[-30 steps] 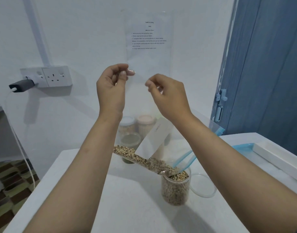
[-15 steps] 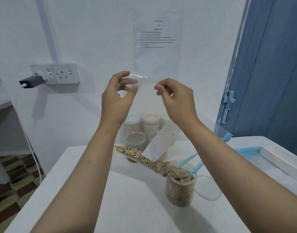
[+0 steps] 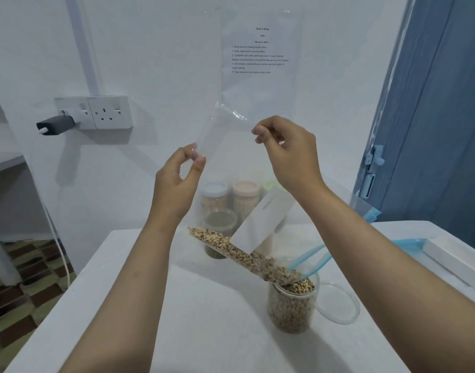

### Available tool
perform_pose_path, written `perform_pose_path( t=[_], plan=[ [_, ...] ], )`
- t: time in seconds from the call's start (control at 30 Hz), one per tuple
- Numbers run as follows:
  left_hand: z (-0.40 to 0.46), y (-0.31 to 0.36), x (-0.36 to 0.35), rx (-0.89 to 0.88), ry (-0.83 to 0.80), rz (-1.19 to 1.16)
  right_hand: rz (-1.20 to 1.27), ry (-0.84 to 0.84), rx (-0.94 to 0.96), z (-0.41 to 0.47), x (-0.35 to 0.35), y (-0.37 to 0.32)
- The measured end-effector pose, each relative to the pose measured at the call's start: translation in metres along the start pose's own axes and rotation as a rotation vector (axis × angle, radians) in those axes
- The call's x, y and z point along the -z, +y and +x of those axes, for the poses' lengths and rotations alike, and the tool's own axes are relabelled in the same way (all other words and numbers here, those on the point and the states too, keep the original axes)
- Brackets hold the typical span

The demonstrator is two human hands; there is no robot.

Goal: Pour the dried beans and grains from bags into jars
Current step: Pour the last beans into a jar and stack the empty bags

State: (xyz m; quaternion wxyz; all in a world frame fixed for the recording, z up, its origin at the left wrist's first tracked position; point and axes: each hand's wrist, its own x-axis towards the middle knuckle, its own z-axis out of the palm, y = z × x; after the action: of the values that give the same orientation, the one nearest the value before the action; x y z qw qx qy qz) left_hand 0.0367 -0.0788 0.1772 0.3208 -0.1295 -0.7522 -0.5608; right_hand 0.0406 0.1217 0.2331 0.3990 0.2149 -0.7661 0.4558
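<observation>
Down comes the left hand (image 3: 177, 181) from its earlier height, now lower than the right hand (image 3: 287, 154), and the clear zip bag (image 3: 231, 168) hangs tilted between them at mid-frame. Left thumb and forefinger pinch the bag's lower-left corner; the right hand, fingers curled, pinches the edge higher up, right of centre. Black-eyed beans (image 3: 231, 249) lie in a slanted band along the bag's bottom side, running down to its blue zip mouth (image 3: 309, 262), which sits at the rim of the open jar (image 3: 291, 305) in the lower right centre. That jar is nearly full of the same beans. A white label (image 3: 260, 224) shows on the bag. Just right of the jar, a clear lid (image 3: 338, 305) lies flat on the white table (image 3: 204, 319). Behind the bag, three lidded jars (image 3: 231, 200) stand near the wall. Upper left, a wall socket (image 3: 96, 111) carries a dark plug; an instruction sheet (image 3: 260, 49) hangs upper centre, and a blue door (image 3: 441, 103) fills the right edge.
</observation>
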Motion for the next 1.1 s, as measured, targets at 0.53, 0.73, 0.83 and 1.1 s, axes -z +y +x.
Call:
perform_pose_path(
  t=[0.53,0.73,0.83,1.1],
  plan=[
    [0.02,0.013,-0.003,-0.114,-0.027,0.005,0.022,0.055,-0.03,0.01,0.01,0.002],
    [0.021,0.016,-0.004,-0.153,-0.009,0.007,0.024,0.066,-0.029,0.011,0.012,-0.001],
    [0.021,0.018,-0.003,-0.162,-0.001,0.009,0.026,0.067,-0.022,0.011,0.013,-0.002],
    [0.02,0.02,-0.002,-0.18,0.01,0.012,0.018,0.066,-0.014,0.01,0.014,-0.004]
  ],
)
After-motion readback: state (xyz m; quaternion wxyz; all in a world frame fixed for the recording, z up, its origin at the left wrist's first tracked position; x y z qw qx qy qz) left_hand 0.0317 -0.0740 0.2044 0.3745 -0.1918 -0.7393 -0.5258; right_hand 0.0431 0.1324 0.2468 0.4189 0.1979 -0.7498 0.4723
